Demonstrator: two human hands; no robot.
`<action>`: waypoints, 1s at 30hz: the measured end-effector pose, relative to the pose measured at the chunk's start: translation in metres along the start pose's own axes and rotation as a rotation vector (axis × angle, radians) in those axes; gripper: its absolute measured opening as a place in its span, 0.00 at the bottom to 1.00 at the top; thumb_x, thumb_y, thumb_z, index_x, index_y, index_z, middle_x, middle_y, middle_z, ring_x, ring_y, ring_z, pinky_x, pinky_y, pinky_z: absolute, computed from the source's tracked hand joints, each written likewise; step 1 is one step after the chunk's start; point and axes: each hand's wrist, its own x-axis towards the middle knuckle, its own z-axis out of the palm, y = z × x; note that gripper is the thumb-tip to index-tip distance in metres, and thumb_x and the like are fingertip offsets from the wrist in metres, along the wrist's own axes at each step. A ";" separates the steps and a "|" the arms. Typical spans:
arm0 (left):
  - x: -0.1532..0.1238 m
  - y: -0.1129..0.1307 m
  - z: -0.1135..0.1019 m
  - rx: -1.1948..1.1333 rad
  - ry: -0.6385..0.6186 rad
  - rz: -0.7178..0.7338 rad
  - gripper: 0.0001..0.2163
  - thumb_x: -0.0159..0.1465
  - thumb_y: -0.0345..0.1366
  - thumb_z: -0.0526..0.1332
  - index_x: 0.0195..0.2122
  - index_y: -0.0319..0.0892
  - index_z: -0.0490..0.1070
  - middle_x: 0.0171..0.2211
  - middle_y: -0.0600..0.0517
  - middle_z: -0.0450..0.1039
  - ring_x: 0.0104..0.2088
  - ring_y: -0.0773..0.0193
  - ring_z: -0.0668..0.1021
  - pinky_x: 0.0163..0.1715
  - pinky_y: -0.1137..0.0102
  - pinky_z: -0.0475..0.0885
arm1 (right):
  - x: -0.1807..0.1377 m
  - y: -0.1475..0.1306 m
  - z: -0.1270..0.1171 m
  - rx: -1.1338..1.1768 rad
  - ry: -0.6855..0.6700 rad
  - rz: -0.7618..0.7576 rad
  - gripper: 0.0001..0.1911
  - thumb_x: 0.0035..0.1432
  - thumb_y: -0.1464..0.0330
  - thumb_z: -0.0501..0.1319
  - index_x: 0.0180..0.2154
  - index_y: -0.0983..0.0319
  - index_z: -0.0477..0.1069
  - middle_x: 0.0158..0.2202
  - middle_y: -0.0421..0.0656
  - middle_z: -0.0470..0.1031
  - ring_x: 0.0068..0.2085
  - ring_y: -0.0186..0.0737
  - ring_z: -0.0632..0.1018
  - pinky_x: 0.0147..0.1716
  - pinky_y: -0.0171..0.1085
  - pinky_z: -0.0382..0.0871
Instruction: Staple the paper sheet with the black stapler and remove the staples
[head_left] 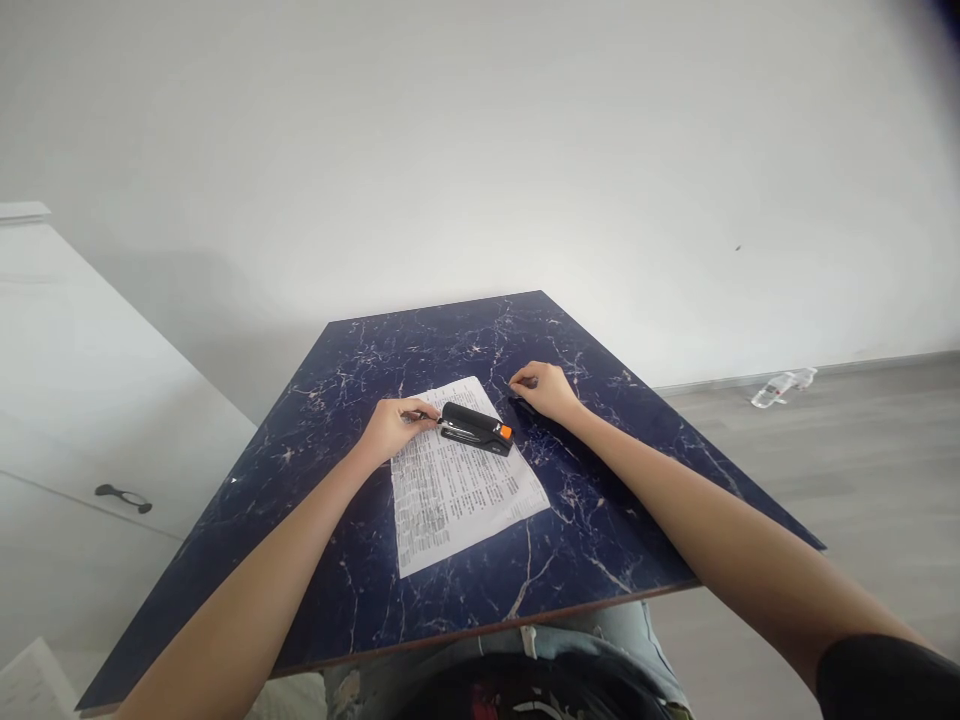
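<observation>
A black stapler (476,425) with an orange piece at its right end lies slantwise over a printed sheet of paper (465,490). My left hand (401,425) is closed in a pinch at the stapler's left end, its fingertips on that end, where a bit of silver metal shows. To the right of the paper, my right hand (549,390) rests low over the table with thumb and fingers pinched together. Whatever may be between those right fingertips is too small to make out. A dark shape under the right hand could be shadow or an object; I cannot tell.
The dark blue marble-patterned table (420,345) stands near a white wall (480,150). On the left is a white cabinet (90,400) with a black handle (124,497). A clear plastic bottle (782,387) lies on the wooden floor (885,450) at the right.
</observation>
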 end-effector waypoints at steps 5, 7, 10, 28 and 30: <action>-0.001 0.001 -0.008 0.065 -0.023 0.058 0.07 0.62 0.42 0.70 0.39 0.48 0.84 0.40 0.48 0.85 0.43 0.52 0.85 0.50 0.56 0.79 | -0.001 -0.006 -0.004 0.017 0.003 0.000 0.06 0.54 0.72 0.66 0.31 0.60 0.83 0.34 0.43 0.81 0.32 0.40 0.79 0.39 0.39 0.74; -0.003 -0.001 -0.015 0.081 -0.032 0.076 0.08 0.63 0.44 0.69 0.39 0.48 0.84 0.41 0.48 0.85 0.43 0.52 0.85 0.52 0.55 0.79 | -0.002 -0.012 -0.007 0.024 0.020 -0.010 0.06 0.57 0.68 0.65 0.32 0.60 0.82 0.34 0.43 0.81 0.32 0.40 0.78 0.39 0.40 0.74; -0.005 -0.004 -0.025 0.080 -0.049 0.079 0.09 0.64 0.45 0.68 0.39 0.48 0.85 0.42 0.48 0.85 0.44 0.52 0.85 0.53 0.55 0.79 | -0.007 -0.031 -0.011 0.118 -0.001 -0.080 0.13 0.64 0.61 0.62 0.36 0.60 0.82 0.37 0.44 0.81 0.35 0.41 0.78 0.38 0.40 0.73; -0.004 0.013 0.012 -0.021 -0.135 0.146 0.06 0.63 0.32 0.63 0.41 0.46 0.69 0.34 0.54 0.81 0.36 0.60 0.83 0.46 0.64 0.75 | -0.033 -0.082 0.019 0.293 -0.490 -0.363 0.11 0.63 0.59 0.67 0.37 0.61 0.75 0.31 0.38 0.74 0.31 0.35 0.73 0.32 0.35 0.64; -0.002 0.013 0.011 0.023 -0.116 0.155 0.08 0.62 0.30 0.62 0.42 0.46 0.69 0.33 0.55 0.81 0.36 0.60 0.82 0.45 0.65 0.74 | -0.035 -0.084 0.022 0.303 -0.492 -0.355 0.10 0.62 0.60 0.67 0.37 0.61 0.75 0.32 0.39 0.75 0.32 0.36 0.73 0.33 0.35 0.65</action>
